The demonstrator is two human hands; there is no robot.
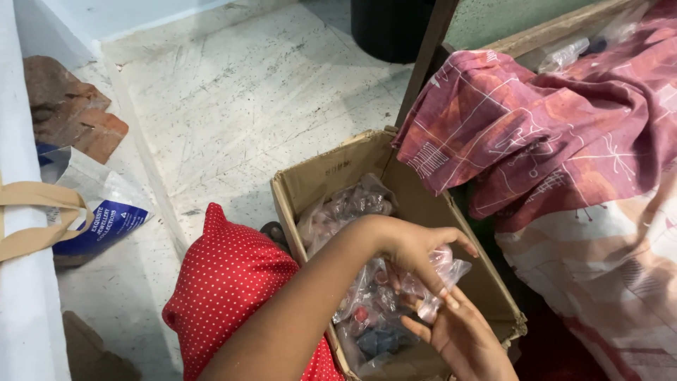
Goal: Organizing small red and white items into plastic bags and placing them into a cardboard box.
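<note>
Both hands meet over the open cardboard box (pixel 331 173), which sits on the pale scuffed floor (pixel 247 92) with its flaps up. The left hand (pixel 416 247) comes in from above the box's near half, fingers curled down and closed around the top of a small clear plastic packet (pixel 441 282) with pinkish pieces inside; the thumb side points toward the box's right wall. The right hand (pixel 462 339) lies just under it at the box's near right corner, palm up and fingers loosely spread, its fingertips touching the packet's lower end rather than wrapped around it (how firmly it bears on the packet cannot be told). The packet hangs just above the box's contents, between the two hands. Inside the box lie more clear bags (pixel 345 208) of small reddish and dark items, heaped from the far end to the near end. A red cloth with white dots (pixel 226 289) rests against the box's left wall. To the right of the box, a maroon patterned cloth (pixel 557 120) drapes down over its far right corner. Well to the left of the box lies a blue-and-clear plastic bag (pixel 106 222), and beyond that a tan strap (pixel 35 215).
</note>
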